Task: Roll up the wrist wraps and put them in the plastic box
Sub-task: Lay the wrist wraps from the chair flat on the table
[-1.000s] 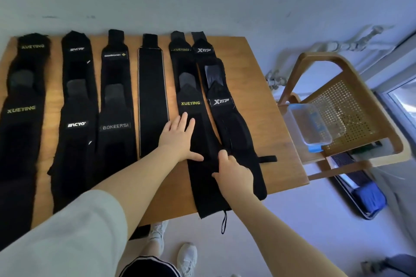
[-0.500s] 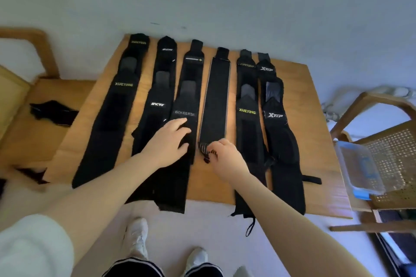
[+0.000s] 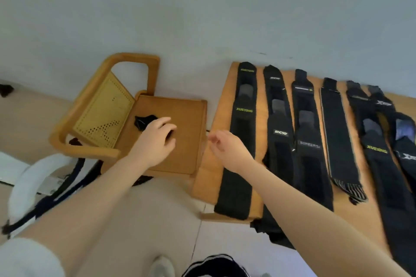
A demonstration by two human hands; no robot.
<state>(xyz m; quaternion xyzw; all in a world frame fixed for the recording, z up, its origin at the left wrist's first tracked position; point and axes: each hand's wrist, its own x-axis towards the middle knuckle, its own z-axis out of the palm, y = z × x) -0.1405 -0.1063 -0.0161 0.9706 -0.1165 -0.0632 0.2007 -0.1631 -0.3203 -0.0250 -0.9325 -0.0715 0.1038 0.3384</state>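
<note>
Six black wrist wraps (image 3: 244,141) laid flat on worktop (image 3: 225,101) | left hand (image 3: 155,139) lowered over black wrap (image 3: 143,120) on chair seat (image 3: 189,123), grip unclear | right hand (image 3: 227,148) held loose, released, nothing grasped

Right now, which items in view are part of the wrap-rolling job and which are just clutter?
Job:
- wrist wraps laid flat on the table: XUEYING, ENCYO, BOKEERSI, plain striped-edge wrap
- black wrap on the chair seat, under the left hand
- right hand, holding nothing

Not the job:
- wooden chair
- shoes

Plastic box: not in view.
</note>
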